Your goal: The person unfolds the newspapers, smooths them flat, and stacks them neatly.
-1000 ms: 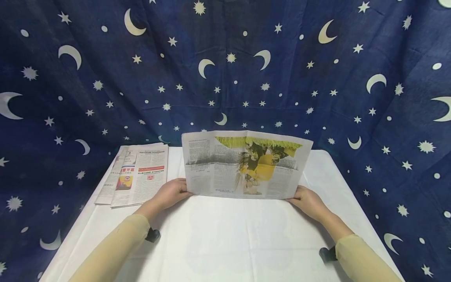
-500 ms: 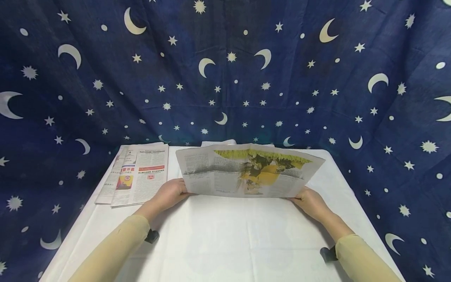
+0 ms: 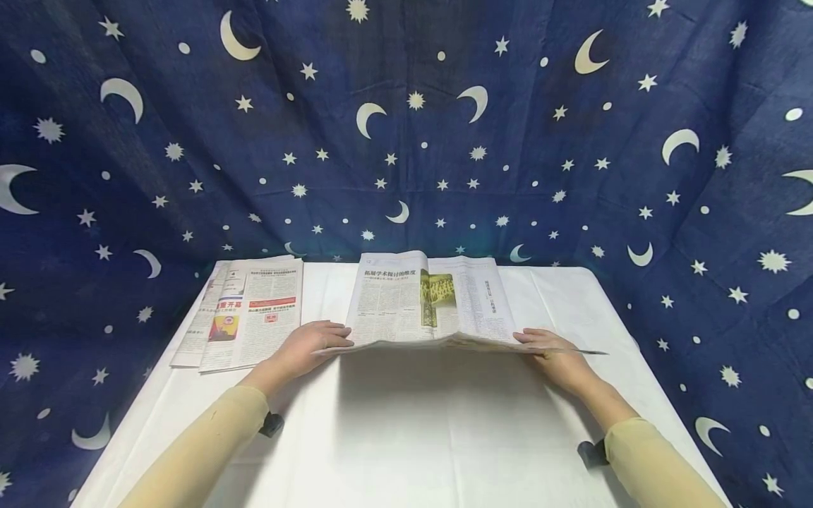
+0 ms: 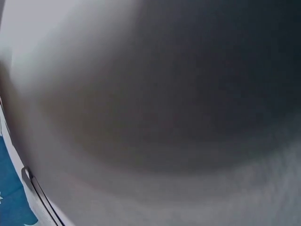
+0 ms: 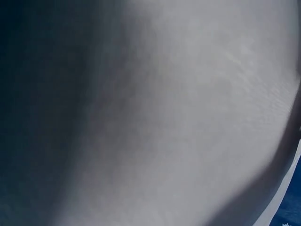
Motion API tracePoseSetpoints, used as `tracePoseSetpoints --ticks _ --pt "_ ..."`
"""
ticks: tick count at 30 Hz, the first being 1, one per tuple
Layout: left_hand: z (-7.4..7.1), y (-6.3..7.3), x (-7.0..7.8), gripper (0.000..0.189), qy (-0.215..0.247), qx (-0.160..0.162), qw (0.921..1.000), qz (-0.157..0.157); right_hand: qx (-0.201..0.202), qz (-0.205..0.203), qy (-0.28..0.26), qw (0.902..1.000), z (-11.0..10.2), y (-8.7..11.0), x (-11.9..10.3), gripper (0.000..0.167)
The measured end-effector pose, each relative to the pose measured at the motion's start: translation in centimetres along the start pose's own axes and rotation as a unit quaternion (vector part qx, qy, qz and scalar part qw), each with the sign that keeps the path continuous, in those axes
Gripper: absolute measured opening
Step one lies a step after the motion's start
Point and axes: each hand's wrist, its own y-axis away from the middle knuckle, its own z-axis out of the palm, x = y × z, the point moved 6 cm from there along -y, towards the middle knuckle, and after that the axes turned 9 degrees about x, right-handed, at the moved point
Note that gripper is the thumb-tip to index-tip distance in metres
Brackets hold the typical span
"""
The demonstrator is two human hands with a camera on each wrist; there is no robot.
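Open newspaper (image 3: 387,296) lies at twelve o'clock on the white tablecloth (image 3: 406,444), head view. Left hand (image 3: 308,349) pinches it at the paper's eight o'clock corner. Right hand (image 3: 562,361) seems to grip the four o'clock corner; thumb hidden, the near leaf (image 3: 479,344) crossing in front. Wrist views: blurred pale surface, fingers not shown.

Hold likely spread to the two corners so the leaf stays level and the wide sheet doesn't buckle mid-span. Pile of newspapers (image 3: 269,346) at ten o'clock, near the left hand, probably put aside to leave room in the middle.

Newsprint thin and limp: leaf edge wavy, peaked at the centre crease, shadow below it on the cloth. Printed page matt grey-white, green-yellow picture near the fold. Pile flat, rectangular, slightly fanned. Tablecloth smooth, faintly creased. Curtain (image 3: 406,70) behind: dark blue, softly rippled, moons and stars.
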Motion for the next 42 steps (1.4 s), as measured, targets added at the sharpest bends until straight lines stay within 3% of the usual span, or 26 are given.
tracePoseSetpoints --ticks 3,9,25,33,37,42 --pt "0.1 0.0 0.0 0.024 0.018 -0.027 0.9995 -0.008 -0.017 -0.011 -0.019 0.9996 0.0 -0.1 -0.1 0.026" --pt "0.6 0.2 -0.4 0.033 0.013 -0.070 0.9962 -0.049 -0.074 0.074 -0.024 0.9942 0.2 -0.1 0.4 0.031" --pt "0.3 0.7 -0.2 0.031 0.000 -0.062 0.9978 -0.024 -0.104 0.094 -0.001 0.9901 0.4 -0.1 0.1 0.032" --pt "0.4 1.1 -0.2 0.041 0.022 -0.094 0.9924 -0.075 -0.109 0.072 0.019 0.9912 0.2 0.1 -0.2 0.034" --pt "0.3 1.1 0.1 0.040 0.032 -0.112 0.9876 -0.105 -0.115 0.080 0.023 0.9899 0.2 0.3 -0.2 0.038" --pt "0.4 0.9 0.8 0.049 0.020 -0.110 0.9856 -0.126 -0.113 0.084 0.035 0.9894 0.0 0.3 -1.0 0.037"
